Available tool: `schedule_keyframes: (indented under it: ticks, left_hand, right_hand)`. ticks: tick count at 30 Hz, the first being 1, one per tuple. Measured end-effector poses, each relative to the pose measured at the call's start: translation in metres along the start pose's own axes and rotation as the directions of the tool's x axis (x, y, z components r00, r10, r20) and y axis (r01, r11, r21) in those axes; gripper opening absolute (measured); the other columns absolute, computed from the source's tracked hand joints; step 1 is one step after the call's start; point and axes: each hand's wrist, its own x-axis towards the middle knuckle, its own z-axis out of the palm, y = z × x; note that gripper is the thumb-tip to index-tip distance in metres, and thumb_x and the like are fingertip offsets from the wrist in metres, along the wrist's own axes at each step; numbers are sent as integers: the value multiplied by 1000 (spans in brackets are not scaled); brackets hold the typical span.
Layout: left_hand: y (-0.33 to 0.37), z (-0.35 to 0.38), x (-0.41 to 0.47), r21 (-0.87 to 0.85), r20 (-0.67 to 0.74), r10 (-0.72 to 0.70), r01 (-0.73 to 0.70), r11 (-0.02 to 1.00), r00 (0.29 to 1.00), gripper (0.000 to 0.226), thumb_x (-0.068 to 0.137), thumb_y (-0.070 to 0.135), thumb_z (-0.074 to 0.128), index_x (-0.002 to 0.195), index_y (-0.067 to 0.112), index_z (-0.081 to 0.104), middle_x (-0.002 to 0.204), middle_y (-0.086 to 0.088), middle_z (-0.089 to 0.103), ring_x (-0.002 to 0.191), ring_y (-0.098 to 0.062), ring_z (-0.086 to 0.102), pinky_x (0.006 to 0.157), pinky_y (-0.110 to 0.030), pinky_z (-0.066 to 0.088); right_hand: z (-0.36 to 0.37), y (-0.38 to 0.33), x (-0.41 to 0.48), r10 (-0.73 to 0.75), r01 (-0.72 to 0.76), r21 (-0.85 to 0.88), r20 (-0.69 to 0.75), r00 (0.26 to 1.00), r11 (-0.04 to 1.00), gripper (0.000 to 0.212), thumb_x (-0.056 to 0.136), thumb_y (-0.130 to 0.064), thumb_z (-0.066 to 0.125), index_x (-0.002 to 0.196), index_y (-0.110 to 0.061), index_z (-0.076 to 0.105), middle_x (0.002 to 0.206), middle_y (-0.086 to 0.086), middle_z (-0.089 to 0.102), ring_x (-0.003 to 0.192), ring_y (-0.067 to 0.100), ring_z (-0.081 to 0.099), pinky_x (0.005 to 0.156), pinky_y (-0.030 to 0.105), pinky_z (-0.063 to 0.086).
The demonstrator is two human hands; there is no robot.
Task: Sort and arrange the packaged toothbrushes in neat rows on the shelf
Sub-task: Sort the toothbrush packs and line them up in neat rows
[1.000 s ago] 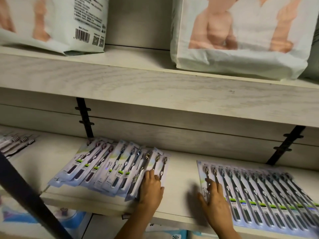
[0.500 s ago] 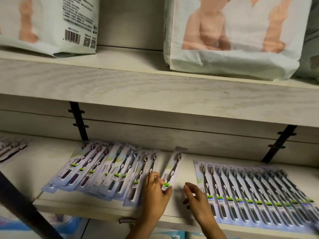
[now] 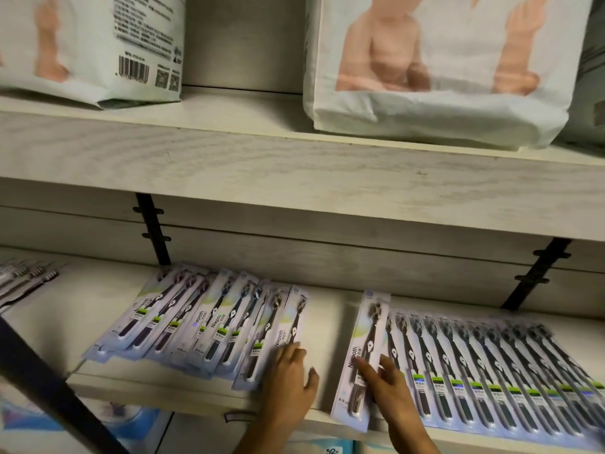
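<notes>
Shop, retail aisle by look of it. In front of me: tiered wood-grain display shelving, upper board [image 3: 294, 178] over lower shelf [image 3: 327, 326], hung on black slotted uprights [image 3: 154, 231] w/ brackets. Stock in multiples: dozens of identical carded toothbrush pks, fanned batch [image 3: 203, 326] at left, tight row [image 3: 491, 371] at right, a few more [image 3: 26, 280] at far left edge. Above, big bagged pks w/ baby photo [image 3: 425, 103], another [image 3: 82, 44] showing barcode [image 3: 133, 67] + QR codes. More pkgd goods [image 3: 32, 421] on tier below.
</notes>
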Motion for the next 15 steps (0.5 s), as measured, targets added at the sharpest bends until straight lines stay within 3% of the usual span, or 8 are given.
schedule_keyframes:
  ticks: [3,7,12,15]
  left_hand:
    - [-9,-4,14,276,21,-88,79,958,996,56,96,41,34,143,10,27,150,-5,28,137,-19,23,113,-32,24]
    - [-11,1,26,475,49,-80,47,879,996,55,96,37,37,139,4,30,144,-10,34,132,-26,28,110,-36,23]
    - [-14,7,33,564,17,-102,75,822,995,54,96,36,37,136,0,32,139,-14,41,127,-28,33,106,-37,27]
    - [-14,7,36,559,-15,-125,112,821,992,50,96,33,39,134,2,34,135,-15,44,124,-27,37,105,-37,29]
  right_hand:
    - [-5,1,-2,-8,8,2,23,1000,1000,14,86,-18,66,99,-15,61,93,11,71,88,26,68,85,40,53]
    - [-7,3,-3,-22,22,-6,47,999,1000,20,84,-14,67,103,-13,61,93,11,72,88,25,68,86,39,53]
    - [-16,1,-3,-30,30,1,51,998,1000,17,86,-10,65,102,-13,61,86,5,72,79,17,68,57,14,52]
    - [-19,2,-3,-20,21,-15,62,998,1000,23,85,-10,66,107,-7,61,91,6,73,83,19,69,67,21,55]
